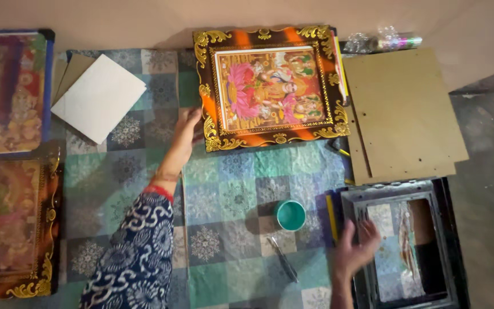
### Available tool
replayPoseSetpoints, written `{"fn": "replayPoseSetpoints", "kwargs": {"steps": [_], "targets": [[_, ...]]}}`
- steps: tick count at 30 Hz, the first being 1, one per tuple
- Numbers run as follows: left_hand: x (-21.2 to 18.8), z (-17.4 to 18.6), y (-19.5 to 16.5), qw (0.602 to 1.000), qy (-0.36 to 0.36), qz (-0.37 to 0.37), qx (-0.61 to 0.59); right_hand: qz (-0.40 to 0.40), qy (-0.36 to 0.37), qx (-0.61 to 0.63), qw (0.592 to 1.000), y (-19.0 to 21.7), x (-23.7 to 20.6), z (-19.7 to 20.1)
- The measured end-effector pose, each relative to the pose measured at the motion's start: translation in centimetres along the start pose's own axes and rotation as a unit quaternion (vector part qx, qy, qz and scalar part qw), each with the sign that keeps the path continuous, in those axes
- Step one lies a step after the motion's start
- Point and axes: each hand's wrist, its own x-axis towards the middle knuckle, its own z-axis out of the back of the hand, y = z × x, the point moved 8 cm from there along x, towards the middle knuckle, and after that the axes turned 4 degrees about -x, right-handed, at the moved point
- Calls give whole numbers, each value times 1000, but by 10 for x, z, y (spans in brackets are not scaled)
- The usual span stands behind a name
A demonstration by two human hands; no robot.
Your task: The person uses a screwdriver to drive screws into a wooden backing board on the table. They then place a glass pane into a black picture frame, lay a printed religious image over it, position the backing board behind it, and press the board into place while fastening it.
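Note:
My left hand [185, 133] rests against the left edge of a framed colourful picture [270, 87] with an ornate gold and brown frame, lying flat on a patterned cloth [224, 189]. The sleeve on that arm is dark blue with white swirls. My right hand [354, 249], a little blurred, lies on the left side of an empty dark frame [448, 240] at the lower right, its fingers spread over the frame's inner edge. Through that frame's opening some cloth and a brown patch show.
A teal cup [291, 214] and a small metal tool [284, 259] lie between my hands. Brown backing boards [404, 111] sit at right, a white board [98, 97] at upper left. Two more framed pictures [7, 91] [10, 223] line the left edge.

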Motion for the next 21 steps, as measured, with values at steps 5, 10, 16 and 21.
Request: {"fn": "replayPoseSetpoints", "kwargs": {"steps": [5, 10, 16, 21], "targets": [[-49, 67, 37, 987, -151, -12, -57, 121, -23, -377, 918, -33, -21, 82], [-121, 94, 81, 977, -177, -10, -116, 52, 120, -268, 955, -54, -22, 69], [-175, 87, 95, 984, -104, -4, -147, 88, 114, -241, 960, -18, -13, 55], [-212, 79, 96, 990, -81, 17, -112, 125, 112, -264, 950, 0, -25, 45]]}}
